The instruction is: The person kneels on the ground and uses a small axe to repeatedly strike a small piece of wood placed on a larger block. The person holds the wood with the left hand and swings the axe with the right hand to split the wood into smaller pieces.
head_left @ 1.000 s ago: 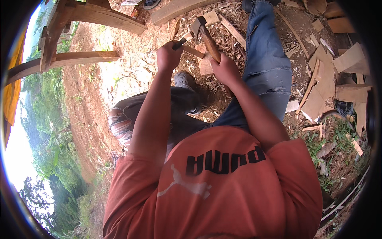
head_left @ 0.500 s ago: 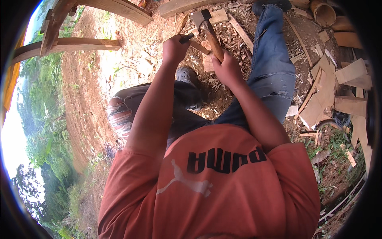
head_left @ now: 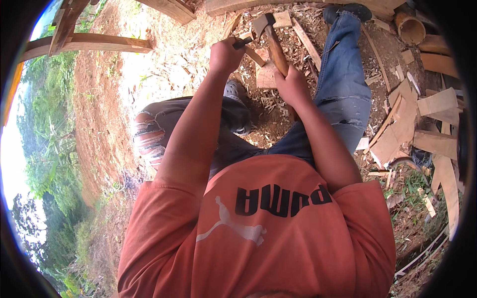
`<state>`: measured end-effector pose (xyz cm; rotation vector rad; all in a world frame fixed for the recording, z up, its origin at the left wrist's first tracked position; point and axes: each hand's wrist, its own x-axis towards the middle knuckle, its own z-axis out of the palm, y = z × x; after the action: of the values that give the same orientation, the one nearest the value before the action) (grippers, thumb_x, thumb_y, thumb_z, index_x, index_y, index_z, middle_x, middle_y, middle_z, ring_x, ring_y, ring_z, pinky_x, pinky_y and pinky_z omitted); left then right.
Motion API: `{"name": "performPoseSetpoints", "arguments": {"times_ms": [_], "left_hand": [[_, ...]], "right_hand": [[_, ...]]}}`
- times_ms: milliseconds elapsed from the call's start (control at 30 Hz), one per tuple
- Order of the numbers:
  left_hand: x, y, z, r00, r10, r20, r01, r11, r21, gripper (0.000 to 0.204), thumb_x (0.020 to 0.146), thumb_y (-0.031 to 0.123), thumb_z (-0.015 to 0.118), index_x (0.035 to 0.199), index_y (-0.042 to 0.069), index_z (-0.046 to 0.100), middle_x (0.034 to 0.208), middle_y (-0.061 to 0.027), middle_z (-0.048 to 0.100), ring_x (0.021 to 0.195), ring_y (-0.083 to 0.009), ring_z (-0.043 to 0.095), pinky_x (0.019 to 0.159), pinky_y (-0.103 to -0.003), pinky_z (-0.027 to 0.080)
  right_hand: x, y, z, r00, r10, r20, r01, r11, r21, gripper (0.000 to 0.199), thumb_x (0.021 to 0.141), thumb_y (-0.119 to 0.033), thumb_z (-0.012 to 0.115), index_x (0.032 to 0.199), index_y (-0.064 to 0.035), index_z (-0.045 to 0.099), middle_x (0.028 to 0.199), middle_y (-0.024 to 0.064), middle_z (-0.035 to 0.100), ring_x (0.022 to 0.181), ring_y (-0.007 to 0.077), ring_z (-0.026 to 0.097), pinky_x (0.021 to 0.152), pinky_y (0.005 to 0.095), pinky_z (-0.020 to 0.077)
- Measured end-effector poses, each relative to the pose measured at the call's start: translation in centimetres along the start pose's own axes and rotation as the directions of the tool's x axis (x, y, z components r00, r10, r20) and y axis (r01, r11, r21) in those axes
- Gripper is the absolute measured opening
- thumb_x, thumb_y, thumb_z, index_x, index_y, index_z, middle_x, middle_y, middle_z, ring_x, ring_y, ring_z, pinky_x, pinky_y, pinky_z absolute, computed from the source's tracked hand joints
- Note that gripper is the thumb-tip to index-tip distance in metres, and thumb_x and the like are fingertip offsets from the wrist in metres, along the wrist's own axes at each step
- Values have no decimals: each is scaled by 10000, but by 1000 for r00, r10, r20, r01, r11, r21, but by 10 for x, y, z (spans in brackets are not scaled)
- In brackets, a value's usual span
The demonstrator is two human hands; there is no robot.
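In my right hand [head_left: 292, 85], closed round the lower end of its wooden handle, is a hatchet [head_left: 276, 48]. Its dark metal head points away from me, blade side toward my left hand. My left hand [head_left: 226, 55] is closed on a narrow wooden strip [head_left: 255, 57] that slants down toward a wooden block [head_left: 267, 76]. A short dark piece [head_left: 243, 42] juts from the same fist; whether it joins the strip I cannot tell. The block lies on the ground between my legs, beyond both hands. Blade and strip look apart.
Wood chips [head_left: 276, 107] litter the ground around the block. Cut boards [head_left: 437, 102] and offcuts are heaped on the right, near a hollow round wooden piece [head_left: 410, 28]. A wooden frame [head_left: 94, 43] stands at the upper left. My legs [head_left: 343, 84] spread on either side.
The hatchet head has turned, so more of its blade side shows. Both hands sit slightly farther right in the picture, and more of the wooden block is visible. Both grips are unchanged.
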<state>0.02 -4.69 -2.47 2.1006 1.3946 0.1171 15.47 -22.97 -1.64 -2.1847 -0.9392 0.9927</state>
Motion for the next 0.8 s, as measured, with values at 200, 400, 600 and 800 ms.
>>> {"name": "performPoseSetpoints", "arguments": {"times_ms": [200, 400, 600, 800], "left_hand": [[1, -6, 2, 1000, 6, -8, -6, 999, -34, 304, 968, 255, 761, 1231, 107, 804, 1124, -107, 821, 1003, -256, 780, 906, -382, 601], [0, 4, 4, 999, 51, 9, -52, 998, 36, 292, 967, 229, 744, 1227, 107, 802, 1128, -129, 809, 1019, -285, 773, 914, -395, 599], [2, -1, 5, 999, 44, 25, -44, 999, -16, 264, 987, 222, 694, 1206, 113, 791, 1155, -138, 792, 1082, -333, 755, 961, -427, 584], [-1, 8, 10, 1000, 11, 28, -15, 992, 126, 360, 1032, 328, 634, 1251, 46, 674, 1166, -217, 769, 1123, -407, 731, 987, -504, 566]], "right_hand": [[5, 16, 15, 993, 38, 115, -30, 997, -70, 478, 1012, -364, 658, 1269, 38, 675, 1062, 304, 757, 1054, 495, 728, 921, 553, 572], [-11, -3, 6, 999, -5, 35, 9, 994, -110, 450, 1019, -367, 649, 1240, 23, 683, 1039, 290, 760, 1006, 483, 744, 888, 566, 580], [3, 18, 13, 990, 84, 115, -76, 994, -75, 476, 1016, -374, 647, 1251, 39, 675, 1094, 310, 749, 1090, 475, 728, 953, 561, 562], [-11, -3, 3, 999, -29, 27, 30, 999, -43, 451, 1016, -374, 655, 1191, 42, 673, 1067, 314, 745, 1066, 491, 721, 938, 564, 558]]}}
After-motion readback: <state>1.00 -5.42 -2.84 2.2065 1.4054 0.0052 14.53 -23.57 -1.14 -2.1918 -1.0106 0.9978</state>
